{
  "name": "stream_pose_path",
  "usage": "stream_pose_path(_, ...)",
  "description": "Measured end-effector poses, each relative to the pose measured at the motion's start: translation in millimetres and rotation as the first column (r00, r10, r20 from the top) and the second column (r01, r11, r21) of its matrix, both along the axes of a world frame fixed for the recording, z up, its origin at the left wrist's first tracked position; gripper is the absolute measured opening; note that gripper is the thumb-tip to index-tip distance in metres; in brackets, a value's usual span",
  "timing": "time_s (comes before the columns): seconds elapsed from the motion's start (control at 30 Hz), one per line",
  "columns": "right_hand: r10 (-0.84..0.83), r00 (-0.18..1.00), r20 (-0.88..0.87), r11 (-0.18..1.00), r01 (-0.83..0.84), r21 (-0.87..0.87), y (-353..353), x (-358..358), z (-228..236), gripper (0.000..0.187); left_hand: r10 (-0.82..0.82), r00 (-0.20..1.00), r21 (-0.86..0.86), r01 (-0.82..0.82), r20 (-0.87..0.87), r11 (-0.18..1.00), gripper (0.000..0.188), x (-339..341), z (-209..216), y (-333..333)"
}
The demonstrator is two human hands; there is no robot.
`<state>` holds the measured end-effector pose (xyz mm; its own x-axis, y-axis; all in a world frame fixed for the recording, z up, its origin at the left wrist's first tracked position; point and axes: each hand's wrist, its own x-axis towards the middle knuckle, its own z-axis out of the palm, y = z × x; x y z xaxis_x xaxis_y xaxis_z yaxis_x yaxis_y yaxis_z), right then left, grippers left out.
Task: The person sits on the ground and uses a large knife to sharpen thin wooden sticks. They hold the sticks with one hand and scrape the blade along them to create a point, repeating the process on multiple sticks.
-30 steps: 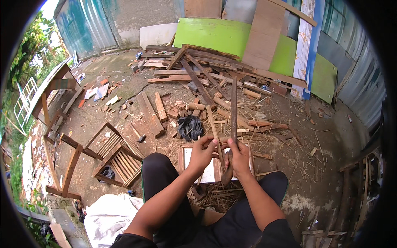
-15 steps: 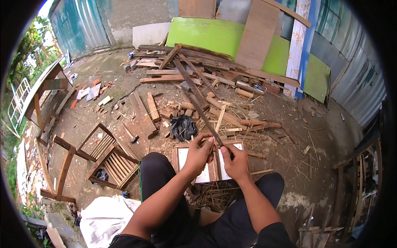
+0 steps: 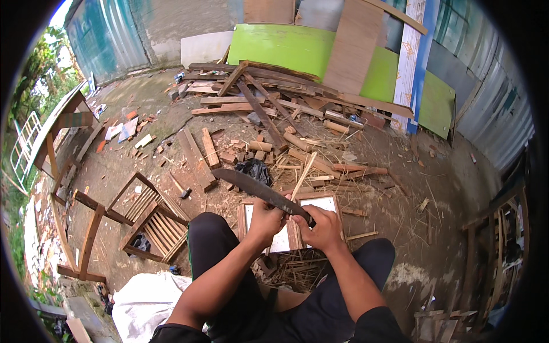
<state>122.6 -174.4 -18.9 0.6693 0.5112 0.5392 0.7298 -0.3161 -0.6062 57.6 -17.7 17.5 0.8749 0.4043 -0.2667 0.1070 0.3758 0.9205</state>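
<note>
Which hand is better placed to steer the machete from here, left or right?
Probably the right hand: it sits at the machete's handle end, the blade reaching away leftward. The left hand seems busy gripping the thin wooden strip.

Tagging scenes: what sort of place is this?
Probably an outdoor yard used for rough woodwork, judging by the scrap timber pile, a hammer and corrugated metal sheeting alongside.

The right grip [image 3: 323,230] hides the machete's [image 3: 249,184] handle, the left grip [image 3: 267,222] part of the stick [image 3: 305,174].
</note>
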Motion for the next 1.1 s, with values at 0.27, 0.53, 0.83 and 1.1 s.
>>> stream_pose_path(0.27,-0.040,0.977,0.208,0.999,0.032,0.042,-4.9,11.6,3.8,0.031,-0.083,0.996,-0.042,0.084,0.031,0.996,0.016,-3.6,-8.3,5.7)
stream_pose_path(0.53,-0.360,0.931,0.058,0.917,0.342,0.207,-32.3,69.5,-34.5,0.038,-0.213,0.976,0.031,0.212,0.043,0.977,0.024,-18.3,0.9,3.8)
stream_pose_path(0.83,-0.166,0.560,-0.812,0.515,0.751,0.413,-102.2,76.9,23.2,0.058,-0.206,0.975,-0.101,0.197,-0.087,0.975,0.034,-38.4,-4.9,41.7)
stream_pose_path(1.1,-0.185,0.796,-0.576,0.917,0.351,0.191,-85.8,29.7,30.2,0.032,-0.402,0.913,-0.242,0.406,0.069,0.881,0.042,-11.5,-30.0,11.0)
